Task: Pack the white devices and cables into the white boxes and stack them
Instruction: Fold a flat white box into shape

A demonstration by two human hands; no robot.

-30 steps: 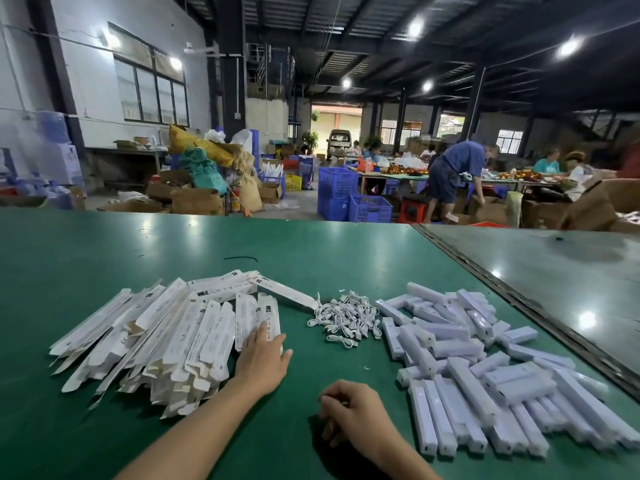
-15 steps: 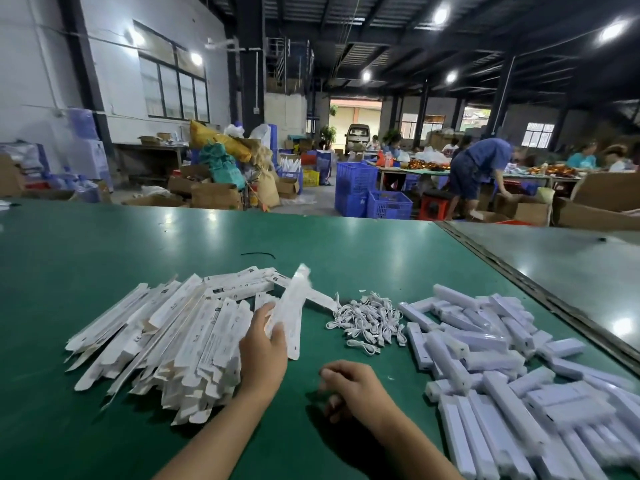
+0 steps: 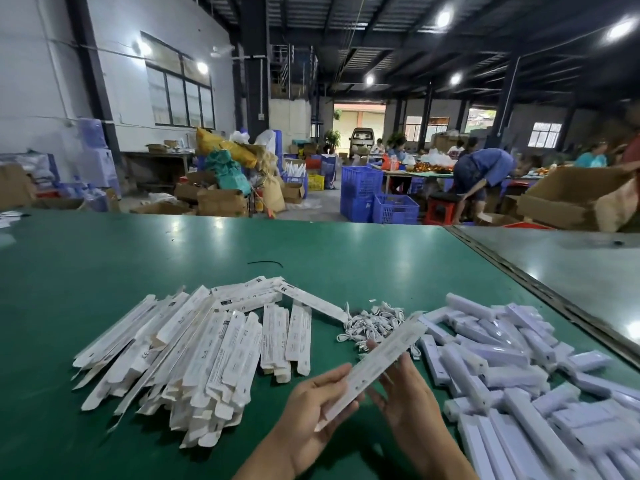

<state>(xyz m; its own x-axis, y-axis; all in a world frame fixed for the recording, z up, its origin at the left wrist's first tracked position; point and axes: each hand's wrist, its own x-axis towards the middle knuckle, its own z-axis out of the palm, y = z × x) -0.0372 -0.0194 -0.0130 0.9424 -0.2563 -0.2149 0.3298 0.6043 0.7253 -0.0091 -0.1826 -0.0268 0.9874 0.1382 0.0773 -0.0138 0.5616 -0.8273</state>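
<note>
One flat white box (image 3: 375, 370) slants up toward the white devices (image 3: 502, 358), left hand (image 3: 311, 410) pinching its near end, right hand (image 3: 410, 407) spread alongside.

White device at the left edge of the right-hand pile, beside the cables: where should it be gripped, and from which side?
Probably pinch the white device across its narrow width at mid-length, coming from above and its left. It is a slim bar lying flat; green table shows along its left flank, other devices crowd its right. The left hand holds a flat white box.
</note>
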